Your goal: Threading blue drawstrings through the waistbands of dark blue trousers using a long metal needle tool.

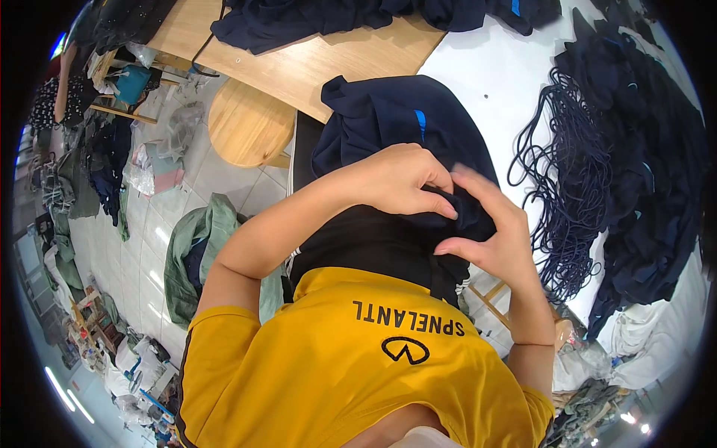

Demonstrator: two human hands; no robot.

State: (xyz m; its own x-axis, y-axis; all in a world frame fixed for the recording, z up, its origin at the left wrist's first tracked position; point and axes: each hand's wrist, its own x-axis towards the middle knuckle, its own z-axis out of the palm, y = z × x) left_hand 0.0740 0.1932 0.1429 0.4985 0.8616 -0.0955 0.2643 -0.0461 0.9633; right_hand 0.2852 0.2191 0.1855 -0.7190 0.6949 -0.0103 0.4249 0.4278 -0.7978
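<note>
Head view — white table (478,67), wooden bench (299,67), tiled floor (149,246) strewn with cloth

white table (478,67), navy cords (567,187), dark garments (657,164)

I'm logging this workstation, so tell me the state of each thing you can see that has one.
left hand: closed, pinching the navy garment
right hand: fingers curled, gripping the same fabric
navy garment: bunched up, hanging off the table edge
navy cords: tangled in a loose heap
round wooden stool: unoccupied, upright
dark garments pile: heaped, unfolded
</note>
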